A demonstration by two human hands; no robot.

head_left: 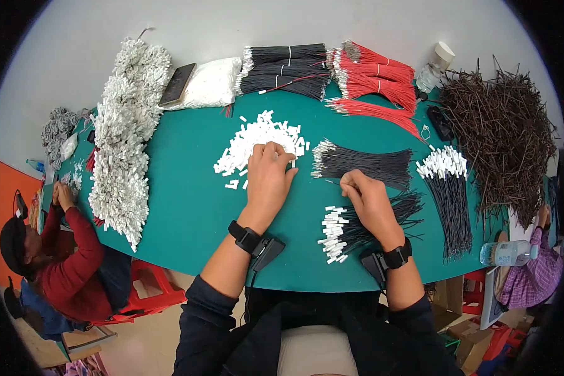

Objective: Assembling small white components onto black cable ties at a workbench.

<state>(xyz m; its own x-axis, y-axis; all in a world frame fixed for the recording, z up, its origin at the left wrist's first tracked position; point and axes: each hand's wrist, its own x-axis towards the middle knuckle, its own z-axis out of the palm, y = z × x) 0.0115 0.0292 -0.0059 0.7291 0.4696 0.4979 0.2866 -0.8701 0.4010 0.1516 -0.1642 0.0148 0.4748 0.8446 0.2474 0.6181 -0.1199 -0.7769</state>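
Observation:
My left hand [269,178] rests at the near side of a loose heap of small white connector housings [257,135]. Its fingers are bent down, with a white housing [290,165] showing between thumb and forefinger. To the right, my right hand [368,197] pinches a thin black wire [333,182], whose bare end points left toward the heap. Beyond that hand lies a bundle of black wires [370,164] with metal ends. Under and beside it is a pile of black wires with white housings [334,235] on their ends.
Bundled black wires [288,53] and red wires [379,78] lie along the back, near a white bag [210,81] and phone [177,84]. Large wire heaps flank the green table [194,207]. More capped wires [448,200] and a bottle [509,253] are right; a co-worker [62,269] sits left.

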